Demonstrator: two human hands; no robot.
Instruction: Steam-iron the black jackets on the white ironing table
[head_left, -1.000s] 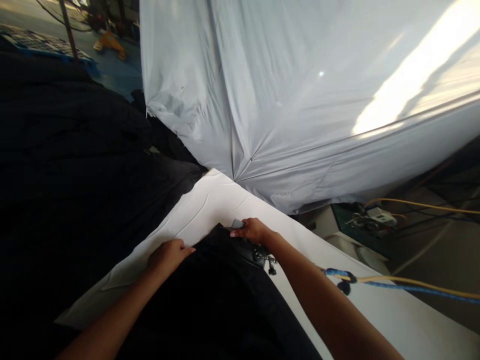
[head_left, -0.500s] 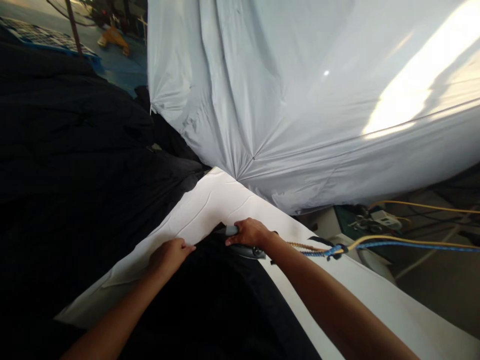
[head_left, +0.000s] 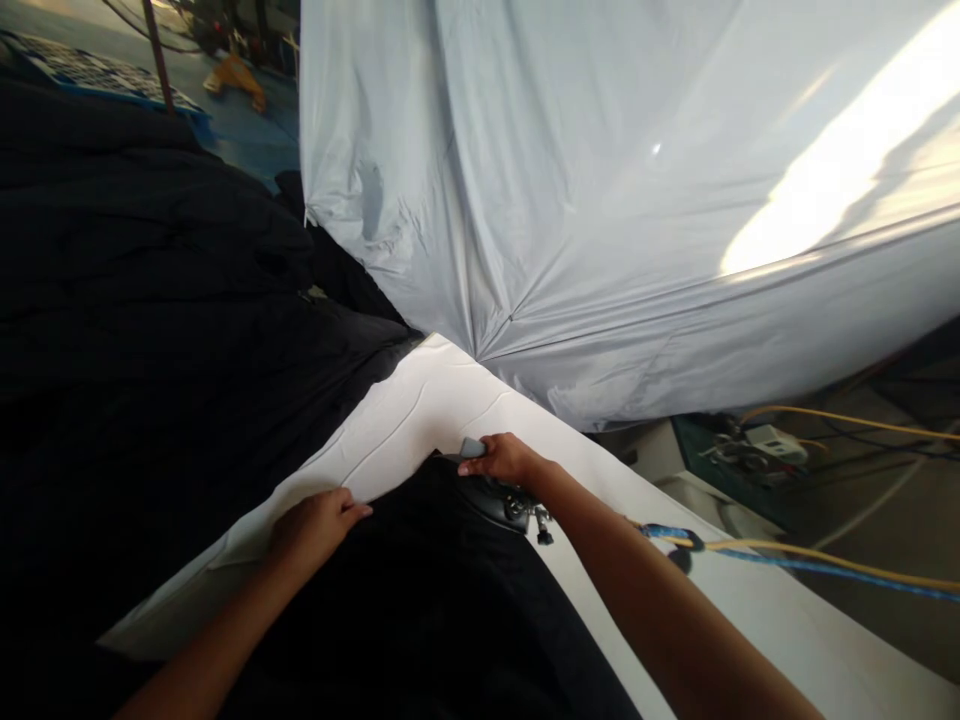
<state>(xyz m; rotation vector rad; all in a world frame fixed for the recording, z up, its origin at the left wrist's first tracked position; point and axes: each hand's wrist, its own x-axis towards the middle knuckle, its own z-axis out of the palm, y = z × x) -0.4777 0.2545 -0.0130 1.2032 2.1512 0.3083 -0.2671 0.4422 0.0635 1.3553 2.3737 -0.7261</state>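
While the left grip pinches black cloth, the iron lies below the right grip, handle clasped.

The view looks forward and down from the person's head. The white surface lies near, grey fabric beyond.

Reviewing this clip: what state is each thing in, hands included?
Left hand: fingers curled, at the near black cloth's edge; grip unclear.
Right hand: closed around the iron's grey handle.
Iron: held; whether hot, cannot tell.
Near black cloth: spread over the white surface, partly covering it.
White surface: creased near its corner.
Pale sheet: draped, wrinkled, partly sunlit.
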